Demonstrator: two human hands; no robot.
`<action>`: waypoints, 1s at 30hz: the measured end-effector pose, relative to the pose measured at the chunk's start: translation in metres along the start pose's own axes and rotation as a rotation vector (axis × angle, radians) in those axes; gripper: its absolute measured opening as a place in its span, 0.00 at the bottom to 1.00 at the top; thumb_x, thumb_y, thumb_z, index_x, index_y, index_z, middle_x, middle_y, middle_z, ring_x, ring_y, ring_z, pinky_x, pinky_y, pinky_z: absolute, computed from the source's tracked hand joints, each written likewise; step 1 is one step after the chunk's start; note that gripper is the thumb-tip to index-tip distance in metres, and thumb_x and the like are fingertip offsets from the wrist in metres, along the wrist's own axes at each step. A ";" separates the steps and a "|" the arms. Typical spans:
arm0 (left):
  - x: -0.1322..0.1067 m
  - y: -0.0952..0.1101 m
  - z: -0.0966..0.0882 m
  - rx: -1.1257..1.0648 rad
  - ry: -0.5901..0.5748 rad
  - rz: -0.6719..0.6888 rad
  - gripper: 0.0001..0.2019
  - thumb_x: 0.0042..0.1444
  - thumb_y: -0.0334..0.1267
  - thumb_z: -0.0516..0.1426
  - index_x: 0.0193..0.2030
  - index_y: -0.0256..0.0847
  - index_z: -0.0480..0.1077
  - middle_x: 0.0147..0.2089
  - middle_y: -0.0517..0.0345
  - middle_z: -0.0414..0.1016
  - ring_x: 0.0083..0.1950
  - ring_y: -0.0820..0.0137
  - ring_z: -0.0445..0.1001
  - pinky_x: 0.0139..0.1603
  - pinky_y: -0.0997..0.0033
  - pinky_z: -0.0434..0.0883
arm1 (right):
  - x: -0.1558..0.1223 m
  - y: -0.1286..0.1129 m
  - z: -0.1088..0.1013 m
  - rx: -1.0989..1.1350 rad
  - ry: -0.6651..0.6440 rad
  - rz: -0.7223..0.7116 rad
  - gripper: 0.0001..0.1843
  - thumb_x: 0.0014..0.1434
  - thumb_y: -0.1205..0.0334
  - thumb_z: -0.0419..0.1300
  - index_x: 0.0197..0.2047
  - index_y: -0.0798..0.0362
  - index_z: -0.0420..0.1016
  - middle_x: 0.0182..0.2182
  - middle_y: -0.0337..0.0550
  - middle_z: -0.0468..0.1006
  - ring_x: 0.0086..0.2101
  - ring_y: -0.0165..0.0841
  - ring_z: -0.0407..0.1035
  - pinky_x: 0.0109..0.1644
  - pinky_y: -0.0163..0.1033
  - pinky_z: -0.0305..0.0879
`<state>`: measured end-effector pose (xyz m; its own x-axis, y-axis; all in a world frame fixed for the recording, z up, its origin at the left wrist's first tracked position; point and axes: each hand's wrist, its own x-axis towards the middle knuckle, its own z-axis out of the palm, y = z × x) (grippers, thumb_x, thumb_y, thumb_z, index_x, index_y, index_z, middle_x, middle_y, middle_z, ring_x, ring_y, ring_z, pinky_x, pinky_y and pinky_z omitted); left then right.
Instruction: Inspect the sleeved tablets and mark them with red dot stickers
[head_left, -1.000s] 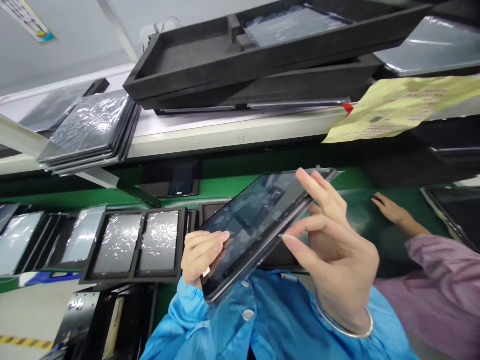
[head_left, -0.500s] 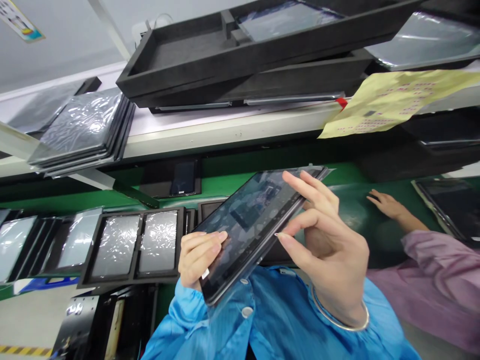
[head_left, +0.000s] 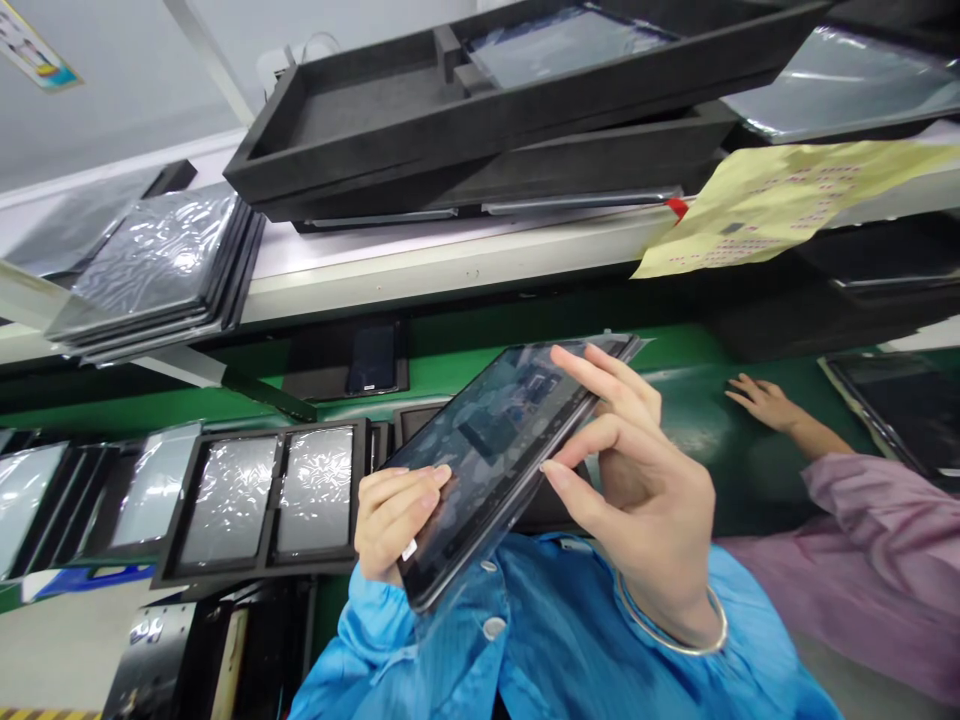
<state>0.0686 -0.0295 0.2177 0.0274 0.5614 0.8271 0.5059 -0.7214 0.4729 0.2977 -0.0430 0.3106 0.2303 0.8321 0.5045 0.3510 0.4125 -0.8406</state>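
- Left hand (head_left: 396, 518): closed on the lower end of a tilted tablet (head_left: 480, 430), above the green bench (head_left: 690, 425).
- Right hand (head_left: 649, 490): thumb and forefinger pinched together at its edge, contents indiscernible; pose little changed, suggesting steady edge handling.
- Beyond: two-pocket tray (head_left: 361, 490); co-worker's hand (head_left: 766, 403), unobstructing.

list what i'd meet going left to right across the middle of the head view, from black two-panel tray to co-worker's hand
Black two-panel tray, left hand, dark-screened device, right hand, co-worker's hand.
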 end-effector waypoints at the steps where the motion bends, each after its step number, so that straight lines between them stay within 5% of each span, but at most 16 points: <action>1: 0.003 0.001 0.002 0.005 0.015 0.055 0.11 0.57 0.35 0.69 0.43 0.45 0.73 0.41 0.60 0.87 0.41 0.66 0.85 0.47 0.61 0.78 | 0.000 0.000 0.001 0.003 0.005 0.000 0.09 0.58 0.67 0.67 0.29 0.48 0.73 0.64 0.40 0.75 0.69 0.47 0.56 0.72 0.60 0.50; 13: 0.022 0.012 0.016 0.036 0.081 0.182 0.08 0.58 0.29 0.66 0.43 0.42 0.76 0.40 0.57 0.87 0.37 0.65 0.86 0.40 0.64 0.80 | -0.005 0.017 0.015 0.171 0.056 0.023 0.11 0.61 0.67 0.64 0.31 0.49 0.66 0.68 0.46 0.70 0.70 0.48 0.56 0.73 0.64 0.49; 19: 0.039 0.023 0.005 -0.009 0.071 0.125 0.07 0.58 0.29 0.64 0.44 0.40 0.79 0.39 0.55 0.87 0.37 0.63 0.86 0.41 0.64 0.83 | -0.006 0.037 0.024 0.376 0.155 0.156 0.15 0.61 0.64 0.68 0.47 0.47 0.66 0.73 0.55 0.60 0.71 0.44 0.56 0.65 0.48 0.63; 21: 0.046 0.018 -0.002 -0.106 0.155 -0.031 0.06 0.59 0.31 0.65 0.42 0.42 0.80 0.38 0.57 0.87 0.38 0.63 0.86 0.42 0.66 0.85 | -0.001 0.044 0.019 0.357 0.219 0.106 0.17 0.62 0.63 0.67 0.51 0.46 0.68 0.73 0.53 0.60 0.70 0.43 0.57 0.65 0.46 0.62; 25: 0.073 0.011 -0.020 -0.401 0.490 -0.636 0.05 0.57 0.42 0.68 0.37 0.47 0.80 0.37 0.63 0.86 0.38 0.69 0.86 0.41 0.74 0.84 | 0.004 0.061 -0.003 0.159 0.377 0.072 0.24 0.58 0.57 0.70 0.54 0.46 0.69 0.71 0.53 0.60 0.67 0.47 0.60 0.66 0.51 0.59; 28: 0.103 0.017 -0.030 -0.547 0.500 -0.967 0.11 0.57 0.51 0.67 0.41 0.50 0.81 0.42 0.59 0.86 0.42 0.64 0.86 0.44 0.68 0.85 | 0.003 0.079 -0.020 0.105 0.376 0.174 0.23 0.57 0.51 0.69 0.53 0.47 0.71 0.68 0.53 0.65 0.61 0.47 0.66 0.61 0.50 0.64; 30: 0.122 0.024 -0.035 -0.576 0.463 -1.033 0.12 0.58 0.54 0.65 0.40 0.51 0.83 0.38 0.55 0.86 0.46 0.57 0.86 0.47 0.61 0.86 | -0.001 0.091 -0.029 0.142 0.360 0.238 0.22 0.57 0.49 0.69 0.51 0.48 0.72 0.65 0.52 0.70 0.60 0.47 0.68 0.57 0.47 0.67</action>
<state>0.0543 0.0073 0.3403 -0.5159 0.8561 -0.0312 -0.3383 -0.1701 0.9255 0.3557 -0.0169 0.2396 0.5993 0.7385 0.3089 0.1279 0.2926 -0.9477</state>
